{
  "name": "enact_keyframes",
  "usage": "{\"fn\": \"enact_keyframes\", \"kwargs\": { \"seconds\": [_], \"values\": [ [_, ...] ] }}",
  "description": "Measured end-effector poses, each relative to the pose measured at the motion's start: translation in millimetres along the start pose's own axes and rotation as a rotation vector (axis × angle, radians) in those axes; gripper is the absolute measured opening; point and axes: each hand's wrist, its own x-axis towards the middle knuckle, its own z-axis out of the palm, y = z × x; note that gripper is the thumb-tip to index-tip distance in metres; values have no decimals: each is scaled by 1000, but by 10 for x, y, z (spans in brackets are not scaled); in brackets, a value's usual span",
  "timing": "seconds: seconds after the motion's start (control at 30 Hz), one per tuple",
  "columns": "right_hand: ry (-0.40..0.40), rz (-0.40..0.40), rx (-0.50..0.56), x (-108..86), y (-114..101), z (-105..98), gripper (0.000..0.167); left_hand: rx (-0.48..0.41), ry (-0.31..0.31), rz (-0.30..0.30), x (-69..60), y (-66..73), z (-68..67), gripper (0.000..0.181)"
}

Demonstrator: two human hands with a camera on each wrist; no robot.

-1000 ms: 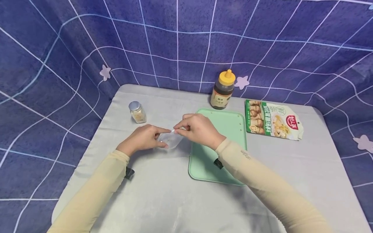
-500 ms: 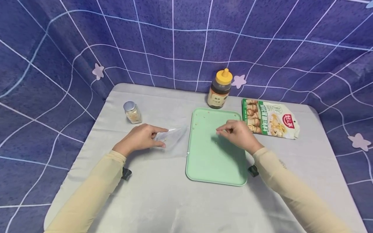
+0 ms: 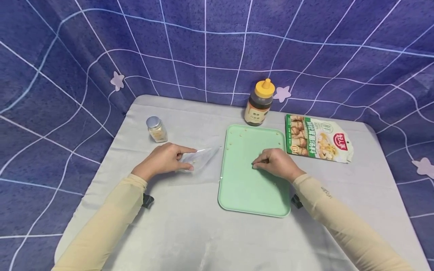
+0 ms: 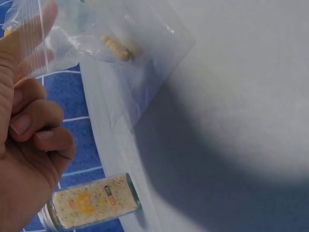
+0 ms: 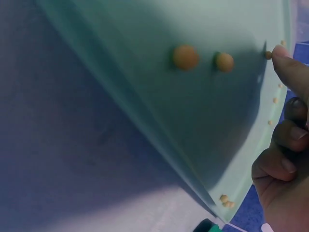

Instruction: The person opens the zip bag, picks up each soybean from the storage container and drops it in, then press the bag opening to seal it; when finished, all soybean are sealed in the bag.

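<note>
- Left hand [image 3: 166, 162]: thumb and forefinger spread, propping the clear zip bag [image 3: 205, 162]; best kept wide and steady
- Right hand [image 3: 275, 162]: thumb and forefinger nearly together at a soybean-like bean [image 5: 268, 55] over the green tray [image 3: 244, 195]; whether it's gripped, I can't tell
- Pinch lightly; round beans likely roll

Your head view is bright, while in your dimmer wrist views broad shadows cross the tabletop [image 4: 222, 116] and green tray [image 5: 193, 106], and the zip-lock bag [image 4: 140, 67] glints.
</note>
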Motion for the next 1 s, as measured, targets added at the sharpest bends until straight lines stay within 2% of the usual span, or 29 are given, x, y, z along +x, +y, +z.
{"fn": "enact_keyframes", "kwargs": {
  "seconds": [0.2, 0.33, 0.43, 0.57, 0.63, 0.73, 0.87, 1.0],
  "values": [
    [-1, -5, -33, -19, -6, 44, 6, -13, 13, 17, -6, 7, -10, 56],
    [23, -28, -27, 10, -94, 35, 5, -20, 7, 17, -15, 7, -12, 56],
    [78, -71, 14, 87, -304, -20, 7, -27, 7, 18, -19, -3, -2, 55],
    [151, -183, 95, 292, -766, -91, 9, -42, 23, 8, -27, -9, -13, 53],
    [148, -239, 127, 416, -1004, -87, 9, -47, 29, -2, -39, -2, -30, 50],
    [100, -290, 149, 582, -1272, -22, 9, -52, 21, -14, -60, 5, -44, 45],
    [65, -323, 118, 749, -1419, 120, 9, -67, 0, -1, -84, 6, -46, 34],
    [50, -336, 64, 817, -1460, 215, 8, -69, -17, 9, -97, 0, -42, 28]
  ]
}}
